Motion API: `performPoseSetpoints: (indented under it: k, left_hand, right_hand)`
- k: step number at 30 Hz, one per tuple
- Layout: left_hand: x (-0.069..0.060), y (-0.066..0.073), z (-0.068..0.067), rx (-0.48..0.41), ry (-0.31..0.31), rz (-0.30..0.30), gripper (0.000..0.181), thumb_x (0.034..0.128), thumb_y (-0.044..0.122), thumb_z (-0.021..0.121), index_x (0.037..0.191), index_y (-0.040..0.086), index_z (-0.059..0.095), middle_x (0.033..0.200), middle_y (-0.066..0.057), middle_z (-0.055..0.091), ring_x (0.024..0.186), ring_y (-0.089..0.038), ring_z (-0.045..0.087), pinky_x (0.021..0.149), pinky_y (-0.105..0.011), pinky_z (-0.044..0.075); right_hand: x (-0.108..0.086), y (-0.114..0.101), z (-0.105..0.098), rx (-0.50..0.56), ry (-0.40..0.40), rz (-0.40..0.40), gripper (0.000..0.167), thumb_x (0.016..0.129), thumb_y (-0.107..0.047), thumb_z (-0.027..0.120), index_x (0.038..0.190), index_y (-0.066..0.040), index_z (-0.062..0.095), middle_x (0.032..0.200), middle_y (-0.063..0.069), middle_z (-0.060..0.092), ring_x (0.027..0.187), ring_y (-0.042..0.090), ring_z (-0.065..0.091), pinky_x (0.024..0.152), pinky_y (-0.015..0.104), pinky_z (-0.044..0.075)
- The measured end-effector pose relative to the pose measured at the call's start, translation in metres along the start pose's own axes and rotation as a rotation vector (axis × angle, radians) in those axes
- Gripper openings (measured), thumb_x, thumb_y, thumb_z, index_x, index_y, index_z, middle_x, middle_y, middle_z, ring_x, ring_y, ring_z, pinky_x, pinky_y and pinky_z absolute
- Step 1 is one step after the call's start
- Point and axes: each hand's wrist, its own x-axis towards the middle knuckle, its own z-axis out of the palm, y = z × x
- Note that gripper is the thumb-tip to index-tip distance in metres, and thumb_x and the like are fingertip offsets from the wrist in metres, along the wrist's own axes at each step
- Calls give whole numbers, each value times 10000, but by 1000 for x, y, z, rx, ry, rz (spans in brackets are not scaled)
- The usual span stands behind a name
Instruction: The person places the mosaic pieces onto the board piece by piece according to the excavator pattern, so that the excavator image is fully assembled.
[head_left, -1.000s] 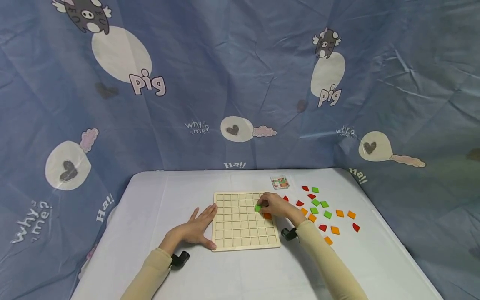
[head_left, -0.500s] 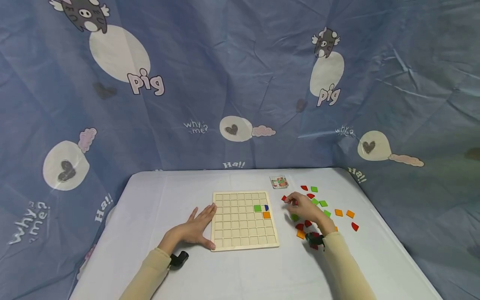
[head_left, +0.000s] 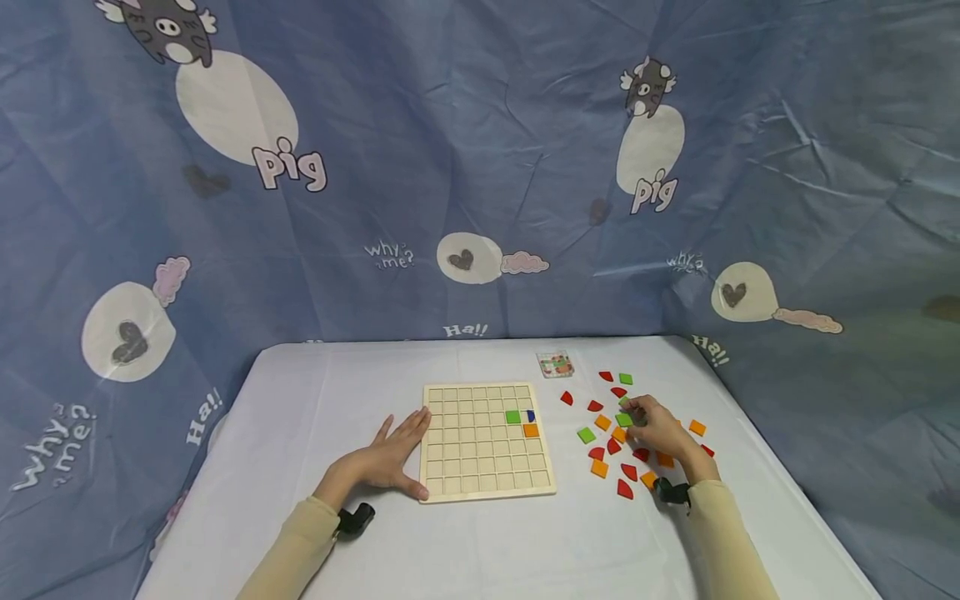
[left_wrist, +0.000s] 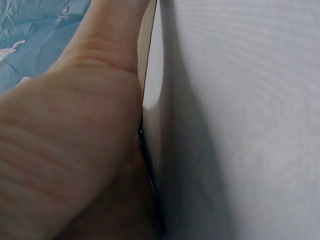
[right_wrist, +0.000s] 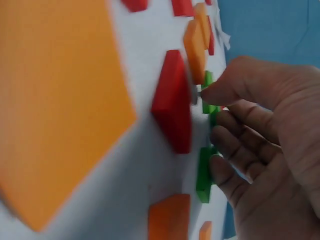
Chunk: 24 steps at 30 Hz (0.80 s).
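Observation:
My left hand (head_left: 384, 461) lies spread along the left edge of a wooden grid board (head_left: 480, 454), fingertips and thumb touching its rim. On the board sit a green square tile (head_left: 513, 417), a small blue piece (head_left: 530, 416) and an orange square tile (head_left: 531, 430). To the right, my right hand (head_left: 663, 429) is low over the loose tiles, thumb and index finger apart beside a green tile (head_left: 623, 420). In the right wrist view the thumb tip overlaps a green tile (right_wrist: 206, 100); no firm pinch shows. The left wrist view has mostly palm (left_wrist: 65, 145) and white cloth.
Scattered right of the board are red quarter-round pieces (head_left: 625, 489), orange squares (head_left: 599, 469) and a green square (head_left: 586, 435). A small picture card (head_left: 555, 365) lies behind them. Blue patterned cloth (head_left: 480, 167) hangs around the white table (head_left: 465, 550).
My right hand has let go of the green tile on the board and moved right, over the loose tiles; several lie in new spots. My left hand has stayed at the board's edge.

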Motion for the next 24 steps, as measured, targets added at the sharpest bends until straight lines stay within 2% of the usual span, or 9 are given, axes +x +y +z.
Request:
performPoseSetpoints:
  k: [8, 17, 24]
  left_hand:
    - [-1, 0, -1, 14, -5, -8, 1344, 641, 708, 725, 1546, 31, -4, 1632, -128, -50, 1511, -307, -19, 1175, -607, -84]
    - [1, -1, 0, 8, 4, -3, 1341, 632, 726, 718, 1550, 40, 22, 1634, -125, -37, 1512, -306, -14, 1176, -606, -81]
    - [1, -2, 1, 7, -2, -10, 1348, 628, 726, 722, 1550, 45, 13, 1634, -116, -50, 1512, -299, -21, 1178, -596, -91]
  right_hand:
    - [6, 3, 1, -27, -4, 41, 365, 815, -149, 720, 1153, -67, 611, 1092, 97, 604, 958, 232, 536, 869, 393, 493]
    - [8, 1, 2, -51, 8, 63, 344, 814, -232, 749, 1075, -49, 622, 1024, 87, 638, 917, 212, 568, 837, 368, 523]
    - [9, -21, 14, -62, 21, -20, 311, 816, -246, 748, 1042, -66, 630, 968, 52, 647, 861, 173, 577, 754, 300, 521]
